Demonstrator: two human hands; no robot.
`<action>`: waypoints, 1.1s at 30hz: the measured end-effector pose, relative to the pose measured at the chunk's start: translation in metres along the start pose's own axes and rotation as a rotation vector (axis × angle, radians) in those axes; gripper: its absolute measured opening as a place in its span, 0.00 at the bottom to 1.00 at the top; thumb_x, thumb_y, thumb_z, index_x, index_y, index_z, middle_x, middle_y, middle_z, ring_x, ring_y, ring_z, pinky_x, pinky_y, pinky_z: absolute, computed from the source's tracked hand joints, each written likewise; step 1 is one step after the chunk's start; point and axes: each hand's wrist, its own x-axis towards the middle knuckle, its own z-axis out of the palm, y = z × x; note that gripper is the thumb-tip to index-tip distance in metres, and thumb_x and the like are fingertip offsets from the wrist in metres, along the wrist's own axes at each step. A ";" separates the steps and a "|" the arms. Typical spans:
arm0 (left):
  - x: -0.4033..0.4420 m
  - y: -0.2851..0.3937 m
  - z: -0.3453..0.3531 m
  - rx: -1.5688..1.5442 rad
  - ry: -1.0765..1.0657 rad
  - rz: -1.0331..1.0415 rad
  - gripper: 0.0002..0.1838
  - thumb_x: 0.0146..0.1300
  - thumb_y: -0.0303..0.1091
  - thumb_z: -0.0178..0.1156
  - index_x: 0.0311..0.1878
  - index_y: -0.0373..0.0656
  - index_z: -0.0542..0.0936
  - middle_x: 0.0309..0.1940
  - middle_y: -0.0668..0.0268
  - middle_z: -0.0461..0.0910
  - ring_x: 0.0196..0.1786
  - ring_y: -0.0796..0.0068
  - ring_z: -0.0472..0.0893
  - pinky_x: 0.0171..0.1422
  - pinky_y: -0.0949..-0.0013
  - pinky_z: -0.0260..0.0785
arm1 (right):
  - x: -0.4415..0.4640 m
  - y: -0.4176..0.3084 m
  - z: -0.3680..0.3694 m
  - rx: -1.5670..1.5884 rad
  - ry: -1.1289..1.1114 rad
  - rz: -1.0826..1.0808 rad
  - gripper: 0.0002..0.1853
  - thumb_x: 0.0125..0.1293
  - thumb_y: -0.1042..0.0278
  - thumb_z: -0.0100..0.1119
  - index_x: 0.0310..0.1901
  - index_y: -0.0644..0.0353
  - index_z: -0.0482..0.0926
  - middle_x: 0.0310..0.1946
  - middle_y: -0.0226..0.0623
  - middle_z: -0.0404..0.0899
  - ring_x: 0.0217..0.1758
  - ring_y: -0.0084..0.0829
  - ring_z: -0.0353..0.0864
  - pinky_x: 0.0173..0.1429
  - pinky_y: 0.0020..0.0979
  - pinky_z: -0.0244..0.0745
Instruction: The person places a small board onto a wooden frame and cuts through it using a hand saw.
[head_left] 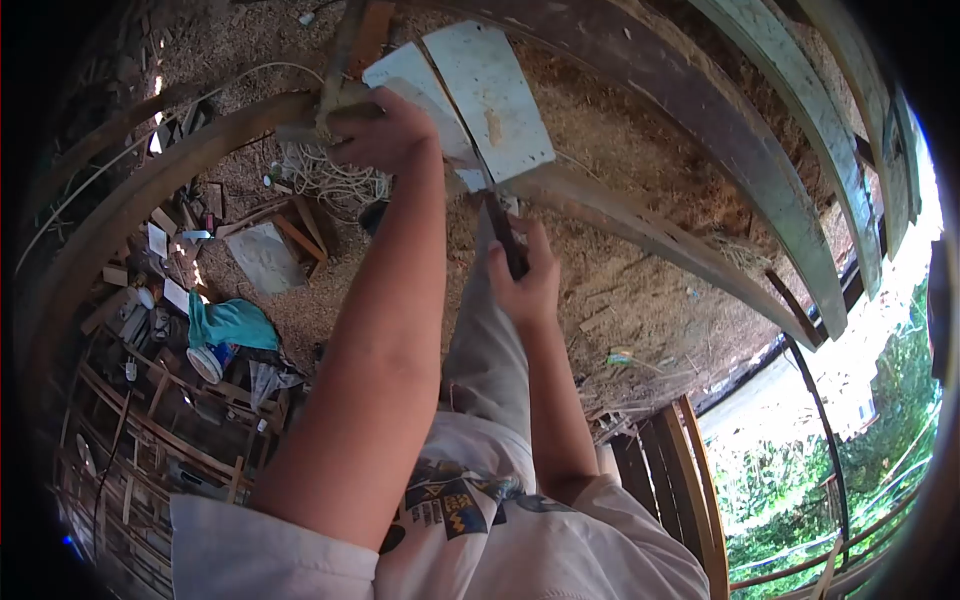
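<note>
My right hand (528, 275) is closed round the dark handle of a long, thin-bladed tool (503, 225). Its narrow dark edge runs upward along the line between two parts of a pale, scuffed panel (490, 95); whether the panel is cut through I cannot tell. To the left of the panel, my left hand (385, 135) has its fingers curled round a piece of wood (350, 105) where a curved beam meets an upright. Part of that wood is hidden behind the fingers.
Long wooden beams (690, 90) arch across the upper right, and another plank (650, 225) slants below them. Sawdust covers the ground (620, 150). On the left lie coiled rope (330, 175), a wooden box (265, 255), a teal cloth (235, 325) and a white tub (208, 362).
</note>
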 end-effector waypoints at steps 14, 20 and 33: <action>-0.001 0.003 -0.006 -0.140 -0.092 -0.004 0.47 0.73 0.56 0.53 0.83 0.35 0.50 0.73 0.28 0.49 0.65 0.27 0.72 0.61 0.35 0.78 | -0.087 -0.025 -0.183 -0.453 0.195 -0.564 0.23 0.61 0.66 0.69 0.55 0.71 0.84 0.30 0.38 0.84 0.27 0.35 0.81 0.38 0.33 0.77; -0.007 0.017 -0.014 -0.393 -0.025 -0.100 0.48 0.72 0.59 0.55 0.83 0.36 0.53 0.74 0.29 0.52 0.69 0.30 0.72 0.63 0.38 0.78 | 0.131 -0.074 -0.118 -0.703 0.128 -1.145 0.25 0.59 0.66 0.71 0.60 0.60 0.86 0.27 0.33 0.82 0.24 0.38 0.81 0.35 0.40 0.80; 0.000 0.007 -0.007 -0.150 0.068 0.008 0.43 0.69 0.53 0.59 0.81 0.41 0.61 0.77 0.33 0.53 0.72 0.30 0.71 0.68 0.39 0.76 | 0.259 -0.155 -0.061 -1.014 -0.059 -1.231 0.24 0.68 0.59 0.70 0.65 0.52 0.82 0.53 0.42 0.77 0.58 0.45 0.78 0.65 0.48 0.73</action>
